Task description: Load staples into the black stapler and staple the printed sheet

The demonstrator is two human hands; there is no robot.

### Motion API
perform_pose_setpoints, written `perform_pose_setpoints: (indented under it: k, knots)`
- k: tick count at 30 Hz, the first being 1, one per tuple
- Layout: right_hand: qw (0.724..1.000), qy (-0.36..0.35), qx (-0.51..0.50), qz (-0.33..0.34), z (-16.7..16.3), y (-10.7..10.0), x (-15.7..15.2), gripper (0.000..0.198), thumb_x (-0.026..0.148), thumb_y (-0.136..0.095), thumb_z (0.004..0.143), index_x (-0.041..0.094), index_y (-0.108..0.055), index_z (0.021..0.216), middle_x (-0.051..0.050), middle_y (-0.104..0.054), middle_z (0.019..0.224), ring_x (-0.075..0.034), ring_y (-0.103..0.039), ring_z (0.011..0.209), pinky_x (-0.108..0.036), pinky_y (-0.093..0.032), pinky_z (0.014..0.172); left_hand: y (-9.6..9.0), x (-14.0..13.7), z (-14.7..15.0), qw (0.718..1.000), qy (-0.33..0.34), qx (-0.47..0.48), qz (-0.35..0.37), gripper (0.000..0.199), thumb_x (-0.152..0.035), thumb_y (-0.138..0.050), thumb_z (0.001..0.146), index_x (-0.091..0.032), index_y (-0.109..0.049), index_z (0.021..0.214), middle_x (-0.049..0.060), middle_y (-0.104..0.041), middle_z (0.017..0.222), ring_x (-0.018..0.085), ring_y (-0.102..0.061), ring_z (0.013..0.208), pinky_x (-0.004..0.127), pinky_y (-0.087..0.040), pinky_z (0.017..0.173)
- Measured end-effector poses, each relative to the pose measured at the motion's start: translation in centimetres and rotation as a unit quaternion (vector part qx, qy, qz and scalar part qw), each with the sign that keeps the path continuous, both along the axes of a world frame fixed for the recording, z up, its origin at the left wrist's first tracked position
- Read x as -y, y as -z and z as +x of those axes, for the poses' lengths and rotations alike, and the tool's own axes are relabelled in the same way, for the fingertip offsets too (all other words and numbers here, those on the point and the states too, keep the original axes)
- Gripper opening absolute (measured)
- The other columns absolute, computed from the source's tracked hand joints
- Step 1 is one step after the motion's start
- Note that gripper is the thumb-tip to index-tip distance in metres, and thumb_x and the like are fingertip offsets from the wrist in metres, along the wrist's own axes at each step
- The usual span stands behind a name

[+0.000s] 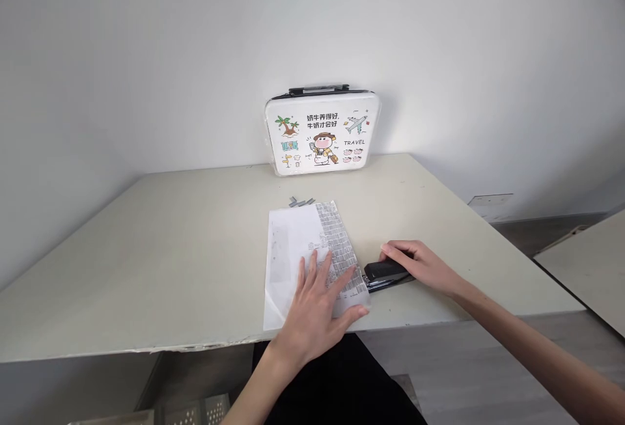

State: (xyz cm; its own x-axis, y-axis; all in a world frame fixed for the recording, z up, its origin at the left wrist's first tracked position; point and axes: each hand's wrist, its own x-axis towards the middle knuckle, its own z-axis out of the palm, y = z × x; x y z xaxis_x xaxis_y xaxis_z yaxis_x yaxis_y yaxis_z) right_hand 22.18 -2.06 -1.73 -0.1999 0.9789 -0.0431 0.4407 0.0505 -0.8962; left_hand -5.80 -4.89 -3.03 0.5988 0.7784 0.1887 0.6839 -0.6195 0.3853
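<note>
My left hand [317, 301] lies with spread fingers on printed paper sheets [288, 236] near the front edge of the table. Dense printing covers the right strip of the paper, and its lower part is hidden under my palm. A black stapler [385, 271] sits at the paper's right edge, its nose meeting that edge. My right hand [422, 265] is closed around the stapler's rear part, with the thumb on top. Whether the paper lies between the stapler's jaws is too small to tell. Just beyond the paper's top edge are several grey staple strips [301, 202].
A white case [325, 135] with cartoon travel prints and a black handle stands upright against the wall at the back of the pale table [146, 249]. A wall plate [491, 200] and another pale surface [586, 269] are on the right. Perforated containers [195, 413] show below, at left.
</note>
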Motion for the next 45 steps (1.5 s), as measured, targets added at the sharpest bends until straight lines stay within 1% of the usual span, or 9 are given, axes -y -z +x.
perform_pose_setpoints:
  k: [3, 10, 18, 23, 29, 34, 37, 40, 45]
  knots:
    - [1.000, -0.012, 0.017, 0.005, 0.4, 0.0, -0.2, 0.054, 0.071, -0.050, 0.095, 0.024, -0.069, 0.078, -0.003, -0.066, 0.079, -0.020, -0.054, 0.071, -0.032, -0.040, 0.065, -0.1, 0.0, 0.4, 1.000, -0.007, 0.004, 0.009, 0.065, -0.062, -0.049, 0.100, -0.046, -0.031, 0.159, 0.002, -0.018, 0.173, 0.040, -0.004, 0.158, 0.071, -0.016, 0.123]
    - [0.999, -0.011, 0.030, -0.008, 1.1, -0.1, -0.2, 0.053, 0.070, -0.049, 0.096, 0.024, -0.067, 0.077, -0.002, -0.065, 0.077, -0.020, -0.052, 0.070, -0.031, -0.041, 0.066, -0.2, 0.0, 0.9, 1.000, -0.011, -0.006, 0.026, 0.057, -0.061, -0.047, 0.101, -0.046, -0.039, 0.155, 0.004, -0.025, 0.170, 0.045, -0.005, 0.157, 0.079, -0.011, 0.118]
    - [0.999, -0.007, 0.032, -0.011, 1.4, -0.3, 0.2, 0.053, 0.069, -0.048, 0.097, 0.024, -0.067, 0.078, -0.003, -0.064, 0.079, -0.021, -0.053, 0.074, -0.032, -0.041, 0.069, -0.1, 0.2, 1.8, 0.999, -0.028, 0.006, 0.025, 0.054, -0.063, -0.048, 0.100, -0.040, -0.051, 0.149, 0.006, -0.030, 0.168, 0.046, -0.008, 0.157, 0.078, -0.010, 0.120]
    - [0.999, -0.010, 0.034, -0.020, 1.4, -0.5, 0.2, 0.053, 0.070, -0.048, 0.097, 0.024, -0.068, 0.079, -0.003, -0.066, 0.080, -0.021, -0.054, 0.074, -0.032, -0.042, 0.070, 0.1, 0.0, 2.6, 0.999, -0.025, 0.026, 0.011, 0.048, -0.059, -0.045, 0.102, -0.031, -0.059, 0.139, 0.009, -0.038, 0.164, 0.042, -0.015, 0.157, 0.073, -0.016, 0.122]
    - [0.999, -0.015, 0.045, -0.015, 1.4, -0.6, 0.3, 0.055, 0.071, -0.046, 0.097, 0.023, -0.068, 0.080, -0.003, -0.066, 0.080, -0.020, -0.055, 0.074, -0.032, -0.043, 0.068, 0.4, 0.2, 3.2, 0.999, -0.024, 0.015, 0.039, 0.050, -0.055, -0.053, 0.101, -0.035, -0.053, 0.147, 0.009, -0.039, 0.164, 0.043, -0.018, 0.156, 0.075, -0.017, 0.121]
    - [0.997, -0.031, 0.062, -0.014, 1.2, -1.1, 0.4, 0.056, 0.070, -0.044, 0.098, 0.023, -0.068, 0.083, -0.002, -0.068, 0.083, -0.019, -0.057, 0.074, -0.030, -0.045, 0.069, 0.7, 0.6, 3.8, 0.997, -0.040, -0.012, 0.071, 0.051, -0.055, -0.048, 0.103, -0.036, -0.049, 0.150, 0.007, -0.038, 0.165, 0.040, -0.019, 0.156, 0.072, -0.021, 0.121]
    - [0.996, -0.032, 0.079, -0.011, 0.9, -1.7, 0.3, 0.053, 0.069, -0.044, 0.099, 0.024, -0.068, 0.086, -0.003, -0.072, 0.091, -0.021, -0.063, 0.083, -0.031, -0.048, 0.074, 1.1, 0.7, 4.4, 0.996, -0.038, -0.021, 0.083, 0.058, -0.056, -0.046, 0.103, -0.030, -0.043, 0.155, 0.010, -0.036, 0.166, 0.039, -0.019, 0.156, 0.069, -0.025, 0.122]
    - [0.993, -0.005, 0.115, 0.022, -0.1, -2.5, 0.1, 0.049, 0.065, -0.041, 0.102, 0.026, -0.070, 0.096, -0.004, -0.074, 0.108, -0.025, -0.067, 0.101, -0.034, -0.051, 0.086, 1.4, 0.6, 4.9, 0.995, -0.035, -0.024, 0.091, 0.067, -0.057, -0.043, 0.104, -0.017, -0.037, 0.158, 0.015, -0.036, 0.165, 0.036, -0.019, 0.156, 0.062, -0.029, 0.124]
    - [0.982, 0.000, 0.182, 0.058, -3.0, -4.0, 0.2, 0.051, 0.060, -0.029, 0.106, 0.028, -0.068, 0.115, -0.005, -0.069, 0.131, -0.027, -0.060, 0.125, -0.041, -0.048, 0.104, 1.3, 0.6, 5.3, 0.995, -0.032, -0.036, 0.088, 0.062, -0.050, -0.035, 0.108, -0.010, -0.040, 0.155, 0.016, -0.038, 0.164, 0.033, -0.019, 0.156, 0.057, -0.025, 0.127]
